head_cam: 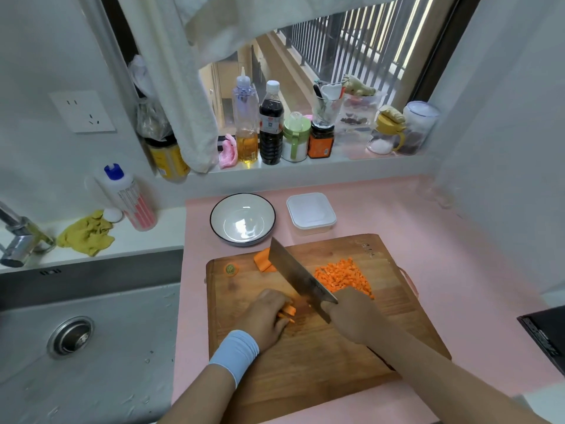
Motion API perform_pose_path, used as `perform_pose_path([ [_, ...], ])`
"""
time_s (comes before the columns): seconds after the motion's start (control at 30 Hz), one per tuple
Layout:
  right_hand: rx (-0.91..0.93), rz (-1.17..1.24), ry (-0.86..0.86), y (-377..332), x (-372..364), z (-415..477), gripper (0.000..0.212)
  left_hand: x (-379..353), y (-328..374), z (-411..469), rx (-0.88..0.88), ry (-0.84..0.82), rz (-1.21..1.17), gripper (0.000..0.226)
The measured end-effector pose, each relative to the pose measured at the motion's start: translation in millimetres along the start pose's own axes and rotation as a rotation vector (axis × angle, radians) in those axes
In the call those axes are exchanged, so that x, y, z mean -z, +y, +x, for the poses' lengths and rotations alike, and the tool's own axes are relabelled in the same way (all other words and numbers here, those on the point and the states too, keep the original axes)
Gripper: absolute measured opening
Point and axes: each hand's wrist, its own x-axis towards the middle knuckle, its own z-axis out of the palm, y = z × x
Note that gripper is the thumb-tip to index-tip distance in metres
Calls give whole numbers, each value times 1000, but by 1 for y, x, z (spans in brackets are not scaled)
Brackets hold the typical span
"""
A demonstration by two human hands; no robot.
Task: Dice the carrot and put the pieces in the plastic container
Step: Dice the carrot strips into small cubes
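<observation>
Left hand (269, 313) pinches carrot strips (289, 312), fingertips curled; right hand (351, 316) grips cleaver (301, 280). Advance cuts evenly, away from diced pile (344, 275) at right

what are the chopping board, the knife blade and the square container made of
Chopping board: looks like wood, with brown grain streaks and a matte, worn face.
Knife blade: looks like steel, grey and dull-shiny, a broad cleaver shape.
Container: probably plastic, with milky translucent walls and a white top that seems to be a lid; I cannot tell what is inside.
</observation>
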Motion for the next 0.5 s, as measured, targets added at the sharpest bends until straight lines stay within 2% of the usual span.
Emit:
perform_pose_path([
  [0.2, 17, -68, 66, 6, -13, -3, 34, -11, 26, -11, 217, 137, -35, 23],
  [0.27, 72, -136, 129, 12, -17, -3, 32, 1, 26, -15, 347, 301, -187, 12],
  [0.33, 140, -244, 192, 19, -17, -3, 25, 25, 17, -12, 478, 549, -279, 14],
  [0.4, 241, -368, 230, 24, -14, -5, 24, 54, 4, -2, 573, 702, -355, 16],
  [0.47, 335, -506, 225, 25, -8, -7, 32, 80, -4, 16, 584, 671, -398, 19],
  [0.5, 369, -567, 199, 25, -6, -6, 38, 92, -2, 27, 572, 569, -382, 20],
])
